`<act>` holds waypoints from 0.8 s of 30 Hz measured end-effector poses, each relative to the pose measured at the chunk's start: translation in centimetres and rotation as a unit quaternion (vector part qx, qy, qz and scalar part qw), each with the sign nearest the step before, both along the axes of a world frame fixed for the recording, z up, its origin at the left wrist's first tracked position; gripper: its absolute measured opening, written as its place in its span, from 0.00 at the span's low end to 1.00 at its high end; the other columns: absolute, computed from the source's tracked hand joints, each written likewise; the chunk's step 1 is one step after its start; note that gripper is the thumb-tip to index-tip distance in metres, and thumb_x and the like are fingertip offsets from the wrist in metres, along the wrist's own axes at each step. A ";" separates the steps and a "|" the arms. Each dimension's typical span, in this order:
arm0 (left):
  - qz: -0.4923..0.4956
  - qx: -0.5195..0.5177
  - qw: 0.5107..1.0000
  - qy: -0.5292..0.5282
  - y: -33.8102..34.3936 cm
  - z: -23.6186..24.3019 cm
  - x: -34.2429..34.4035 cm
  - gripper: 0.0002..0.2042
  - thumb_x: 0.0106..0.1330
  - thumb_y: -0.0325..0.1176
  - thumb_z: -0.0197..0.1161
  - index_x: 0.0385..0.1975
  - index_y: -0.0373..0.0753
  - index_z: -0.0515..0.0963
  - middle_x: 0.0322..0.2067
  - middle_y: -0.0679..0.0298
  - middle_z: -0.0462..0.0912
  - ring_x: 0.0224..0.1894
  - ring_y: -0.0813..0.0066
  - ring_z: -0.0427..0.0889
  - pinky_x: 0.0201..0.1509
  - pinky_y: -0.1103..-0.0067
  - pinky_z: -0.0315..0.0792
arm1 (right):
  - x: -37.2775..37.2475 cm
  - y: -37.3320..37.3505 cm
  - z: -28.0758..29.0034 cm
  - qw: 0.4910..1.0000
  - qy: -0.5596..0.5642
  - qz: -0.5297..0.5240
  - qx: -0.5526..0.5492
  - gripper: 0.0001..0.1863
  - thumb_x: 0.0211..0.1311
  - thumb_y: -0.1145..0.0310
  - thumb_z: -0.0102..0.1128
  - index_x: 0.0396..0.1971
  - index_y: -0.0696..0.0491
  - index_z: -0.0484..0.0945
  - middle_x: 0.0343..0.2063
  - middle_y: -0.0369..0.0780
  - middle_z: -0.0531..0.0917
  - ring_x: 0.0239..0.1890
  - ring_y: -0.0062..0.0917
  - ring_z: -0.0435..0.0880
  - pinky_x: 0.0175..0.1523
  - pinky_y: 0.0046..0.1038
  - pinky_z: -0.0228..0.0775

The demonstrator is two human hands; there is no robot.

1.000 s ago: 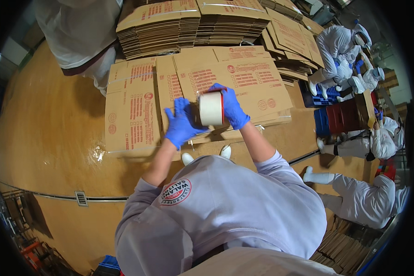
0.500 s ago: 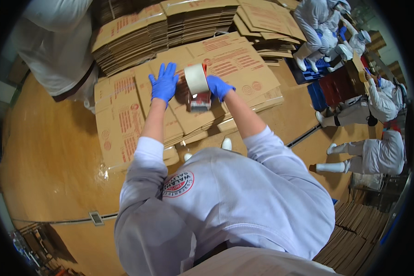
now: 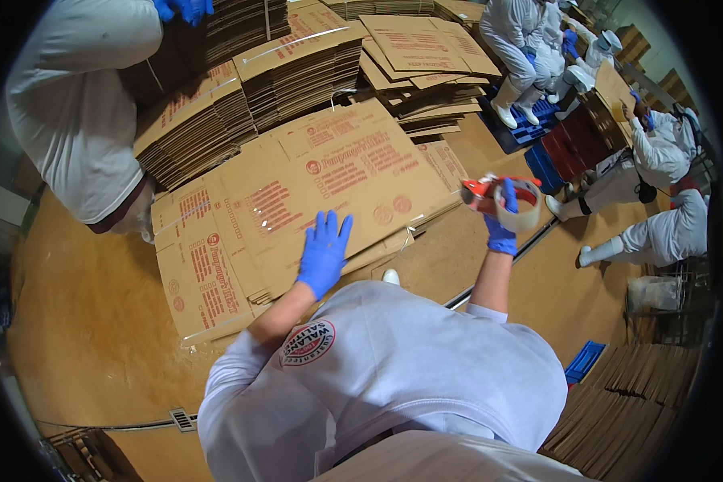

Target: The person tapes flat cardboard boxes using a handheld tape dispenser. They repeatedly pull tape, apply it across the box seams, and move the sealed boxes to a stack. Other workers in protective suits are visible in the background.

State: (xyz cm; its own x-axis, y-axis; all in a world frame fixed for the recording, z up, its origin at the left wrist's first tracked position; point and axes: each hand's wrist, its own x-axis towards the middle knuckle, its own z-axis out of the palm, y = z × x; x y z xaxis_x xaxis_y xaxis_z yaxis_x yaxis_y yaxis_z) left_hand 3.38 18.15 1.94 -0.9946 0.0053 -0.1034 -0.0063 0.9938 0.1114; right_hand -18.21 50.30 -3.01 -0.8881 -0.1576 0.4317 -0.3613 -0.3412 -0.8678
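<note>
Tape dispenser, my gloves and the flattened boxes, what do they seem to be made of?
Tape dispenser: its bright red parts suggest plastic or painted metal; I can't tell which. Its tape roll looks like pale, glossy plastic film. Gloves: probably thin rubber, perhaps nitrile, being smooth, blue and close-fitting. Flattened boxes: matte brown cardboard, likely corrugated, judging by the printed panels and stacked edges.

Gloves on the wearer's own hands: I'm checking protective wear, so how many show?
2, both blue: one on the left hand, spread over the flattened cardboard, one on the right hand, holding the red tape dispenser, which partly hides it.
</note>
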 end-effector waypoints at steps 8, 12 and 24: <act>0.047 0.096 0.939 0.326 -12.6 21.1 0.1 0.18 0.46 0.20 0.56 0.39 0.44 0.75 0.31 0.63 0.77 0.31 0.69 0.76 0.36 0.80 0.70 | -5.3 8.1 -4.7 0.966 -0.207 -0.008 -0.152 0.13 0.52 0.70 0.54 0.40 0.54 0.71 0.38 0.37 0.73 0.42 0.25 0.72 0.52 0.26 0.61; 0.107 0.004 0.956 0.274 -17.9 21.4 -6.5 0.20 0.46 0.24 0.59 0.41 0.49 0.74 0.29 0.61 0.76 0.37 0.67 0.74 0.51 0.76 0.61 | -2.6 -2.1 2.2 0.880 0.281 -0.206 0.322 0.18 0.45 0.78 0.57 0.40 0.51 0.72 0.41 0.38 0.71 0.42 0.29 0.70 0.51 0.30 0.59; 0.145 0.040 0.985 0.088 -1.6 -2.1 -3.2 0.56 0.32 0.67 0.58 0.58 0.31 0.47 0.60 0.50 0.43 0.63 0.50 0.36 0.56 0.46 0.32 | -0.3 -23.1 7.4 0.949 -0.104 0.272 -0.123 0.11 0.52 0.74 0.47 0.37 0.59 0.70 0.36 0.41 0.76 0.34 0.26 0.77 0.42 0.24 0.70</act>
